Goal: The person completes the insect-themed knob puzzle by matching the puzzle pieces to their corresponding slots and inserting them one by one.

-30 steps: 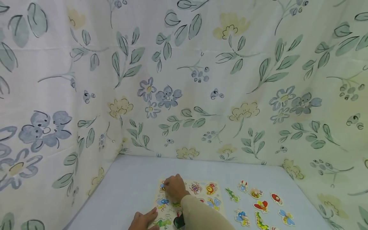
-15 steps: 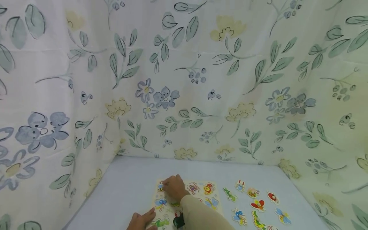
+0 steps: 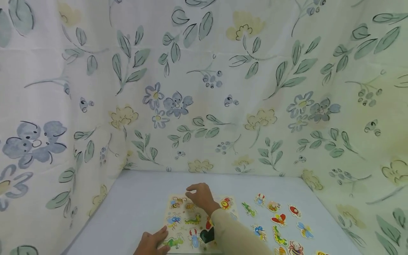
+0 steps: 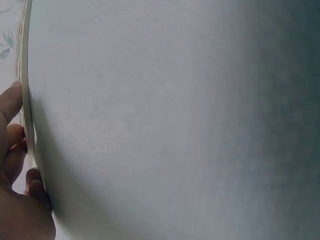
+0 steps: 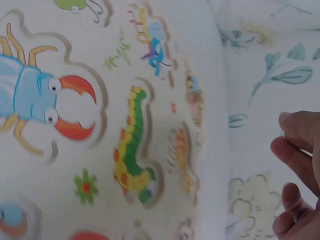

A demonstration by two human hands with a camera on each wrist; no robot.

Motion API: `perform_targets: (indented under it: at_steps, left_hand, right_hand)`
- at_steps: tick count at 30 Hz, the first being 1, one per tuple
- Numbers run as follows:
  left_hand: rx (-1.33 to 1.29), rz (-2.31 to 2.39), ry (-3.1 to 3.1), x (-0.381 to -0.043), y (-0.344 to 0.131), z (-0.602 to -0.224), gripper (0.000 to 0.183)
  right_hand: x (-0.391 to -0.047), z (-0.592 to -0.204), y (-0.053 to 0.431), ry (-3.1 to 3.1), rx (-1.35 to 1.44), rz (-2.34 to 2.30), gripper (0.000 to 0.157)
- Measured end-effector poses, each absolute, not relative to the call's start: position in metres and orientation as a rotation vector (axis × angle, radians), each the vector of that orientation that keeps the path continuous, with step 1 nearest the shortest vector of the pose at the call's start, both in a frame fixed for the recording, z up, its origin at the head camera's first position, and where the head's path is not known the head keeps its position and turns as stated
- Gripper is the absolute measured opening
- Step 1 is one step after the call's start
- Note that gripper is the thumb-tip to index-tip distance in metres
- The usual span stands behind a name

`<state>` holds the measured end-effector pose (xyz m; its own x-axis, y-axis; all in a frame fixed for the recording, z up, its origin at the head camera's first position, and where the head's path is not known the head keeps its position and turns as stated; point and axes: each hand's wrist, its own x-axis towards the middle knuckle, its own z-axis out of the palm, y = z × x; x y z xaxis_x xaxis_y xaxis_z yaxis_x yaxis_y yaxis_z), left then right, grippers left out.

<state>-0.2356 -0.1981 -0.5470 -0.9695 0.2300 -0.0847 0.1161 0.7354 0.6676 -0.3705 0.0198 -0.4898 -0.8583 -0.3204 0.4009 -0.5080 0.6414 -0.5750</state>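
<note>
A cream puzzle board (image 3: 184, 232) with insect-shaped recesses lies on the table. My left hand (image 3: 152, 241) rests at its left front edge; in the left wrist view, the fingers (image 4: 12, 102) touch the thin board edge. Over the back of the board is my right hand (image 3: 202, 197), holding nothing, its thumb and index finger bent close together. A bee (image 3: 177, 202) shows at the back left corner of the board. In the right wrist view, a blue beetle (image 5: 37, 95) and a caterpillar (image 5: 131, 145) show on the board. My right sleeve hides part of it.
Loose insect pieces lie on the white table (image 3: 134, 198) right of the board, among them a grasshopper (image 3: 249, 209), a ladybug (image 3: 294, 210), a mosquito (image 3: 259, 232), a caterpillar (image 3: 279, 236) and a spider (image 3: 295, 248). A floral cloth (image 3: 204, 106) encloses the back and sides.
My right hand has lifted off the bee at the board's back left and moved right, its fingers loosened. The left hand stays at the board's edge. The head view has shifted slightly.
</note>
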Motion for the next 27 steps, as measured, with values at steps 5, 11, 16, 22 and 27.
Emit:
perform_targets:
  at_steps: [5,11,16,22,27]
  left_hand:
    - [0.188,1.076,2.752,-0.236,-0.198,-0.545,0.065]
    - [0.164,1.077,2.778,-0.237,-0.197,-0.545,0.064]
    - [0.172,1.051,2.801,-0.237,-0.197,-0.544,0.062]
    - [0.201,1.067,2.797,-0.237,-0.198,-0.547,0.062]
    - [0.196,1.058,2.783,-0.239,-0.197,-0.549,0.064]
  right_hand:
    - [-0.365,-0.471,0.038,-2.554,0.621,1.079,0.013]
    - [-0.352,-0.453,0.064,-2.515,0.563,1.069,0.015]
    - [-0.336,-0.444,0.086,-2.474,0.543,1.0,0.017]
    - [-0.313,-0.437,0.116,-2.425,0.483,0.966,0.017]
    - [-0.291,-0.437,0.15,-2.442,0.35,0.945,0.018]
